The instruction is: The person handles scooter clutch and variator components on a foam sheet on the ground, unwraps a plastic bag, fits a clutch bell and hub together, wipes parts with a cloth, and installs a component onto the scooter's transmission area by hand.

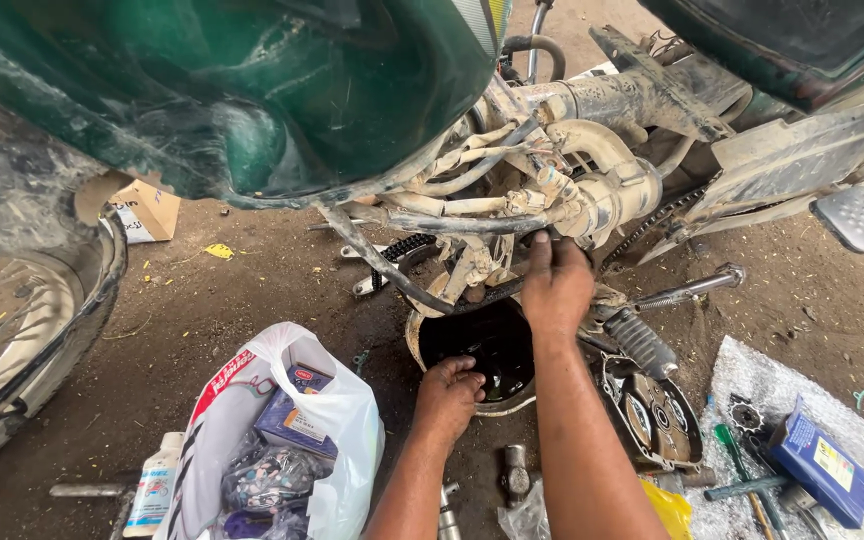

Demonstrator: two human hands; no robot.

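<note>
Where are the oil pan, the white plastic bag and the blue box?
oil pan (512,405): head view, on its pale front rim.
white plastic bag (347,420): head view, on its right side.
blue box (820,468): head view, on its top face.

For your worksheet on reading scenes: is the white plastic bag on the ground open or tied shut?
Open. The white plastic bag gapes at its mouth, showing a small box and dark packets inside.

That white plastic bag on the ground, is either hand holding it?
No. The white plastic bag lies apart; the left hand is at the dark oil pan and the right hand reaches up into the engine.
</note>
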